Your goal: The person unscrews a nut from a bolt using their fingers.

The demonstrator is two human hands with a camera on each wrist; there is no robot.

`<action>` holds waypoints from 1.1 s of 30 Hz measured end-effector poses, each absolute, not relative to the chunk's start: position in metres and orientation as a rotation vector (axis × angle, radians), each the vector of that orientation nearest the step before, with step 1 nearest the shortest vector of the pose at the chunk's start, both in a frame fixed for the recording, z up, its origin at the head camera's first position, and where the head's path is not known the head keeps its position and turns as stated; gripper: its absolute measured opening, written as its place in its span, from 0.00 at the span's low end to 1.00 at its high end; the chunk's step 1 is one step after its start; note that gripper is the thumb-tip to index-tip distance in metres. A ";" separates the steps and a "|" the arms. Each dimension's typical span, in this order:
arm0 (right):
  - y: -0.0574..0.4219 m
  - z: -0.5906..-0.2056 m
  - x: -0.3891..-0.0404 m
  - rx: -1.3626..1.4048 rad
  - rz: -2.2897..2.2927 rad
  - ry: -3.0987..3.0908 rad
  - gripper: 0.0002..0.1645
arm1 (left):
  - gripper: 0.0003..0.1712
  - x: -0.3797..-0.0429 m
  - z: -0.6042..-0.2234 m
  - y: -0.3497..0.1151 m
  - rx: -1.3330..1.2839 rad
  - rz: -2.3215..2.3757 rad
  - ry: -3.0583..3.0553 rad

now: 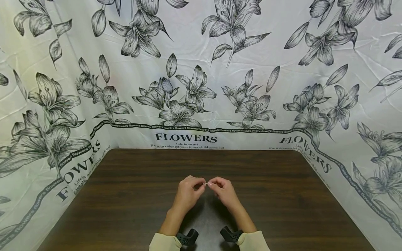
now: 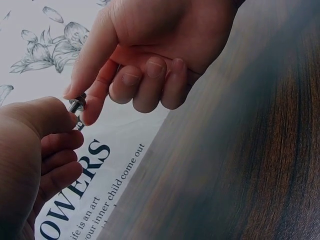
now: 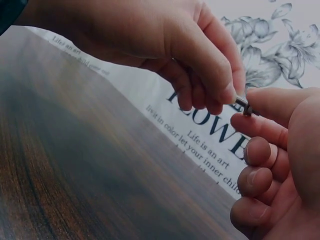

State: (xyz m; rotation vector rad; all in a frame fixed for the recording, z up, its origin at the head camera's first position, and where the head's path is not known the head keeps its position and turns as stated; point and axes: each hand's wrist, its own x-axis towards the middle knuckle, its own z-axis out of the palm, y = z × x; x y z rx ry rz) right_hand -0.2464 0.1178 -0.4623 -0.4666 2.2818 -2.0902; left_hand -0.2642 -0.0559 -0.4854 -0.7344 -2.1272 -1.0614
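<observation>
Both hands meet over the middle of the table at a small metal bolt (image 2: 74,107), its threaded shank showing in the left wrist view. My left hand (image 1: 186,193) pinches the shank end between thumb and index finger. At the other end, a wider collar and darker piece (image 3: 247,110) sit between the thumb and index finger of my right hand (image 1: 224,191). Whether that wider piece is the bolt's head or a nut, I cannot tell. The right hand's other fingers (image 3: 257,177) are curled in toward the palm.
The dark wood-grain table (image 1: 125,181) spreads out beneath both hands. White cloth (image 1: 188,45) printed with lilies and lettering hangs behind it and along both sides. Each wrist wears a dark camera band (image 1: 188,237), next to a pale yellow sleeve (image 1: 164,243).
</observation>
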 end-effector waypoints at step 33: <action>0.121 -0.467 -0.249 -0.635 -2.147 2.272 0.11 | 0.11 -0.264 -0.487 -0.057 -0.725 -1.060 -2.142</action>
